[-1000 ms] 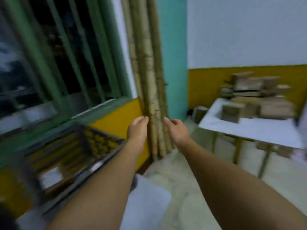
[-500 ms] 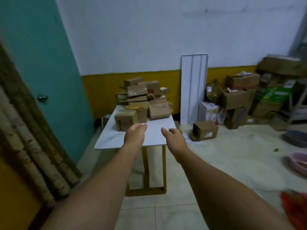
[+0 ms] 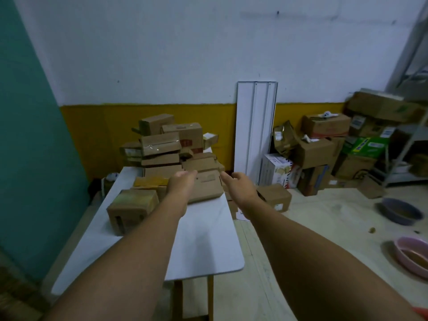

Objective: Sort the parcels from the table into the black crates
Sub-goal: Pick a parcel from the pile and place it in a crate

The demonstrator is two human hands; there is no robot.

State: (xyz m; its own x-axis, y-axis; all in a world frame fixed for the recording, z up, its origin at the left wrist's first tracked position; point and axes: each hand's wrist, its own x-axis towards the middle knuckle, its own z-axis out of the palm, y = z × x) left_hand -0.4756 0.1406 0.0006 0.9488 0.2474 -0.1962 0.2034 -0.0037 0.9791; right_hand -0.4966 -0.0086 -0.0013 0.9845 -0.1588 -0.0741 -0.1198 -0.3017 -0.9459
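Both arms reach forward over a white table (image 3: 203,246), the left hand (image 3: 179,185) and right hand (image 3: 239,187) held apart with fingers loosely extended and gripping nothing. Just beyond and between the fingertips lies a flat brown cardboard parcel (image 3: 206,187) with a pale label on top, its near edge at the table's right side; the left hand overlaps its left part, though contact cannot be judged. Behind it rises a heap of parcels (image 3: 166,147), plain brown boxes of mixed sizes, several sealed with glossy clear tape and one printed in red. Left of the left forearm stands a squat, scuffed box (image 3: 132,210) with a slot cut in its near face. Right of the right hand, a small carton (image 3: 275,196) sits on the floor.
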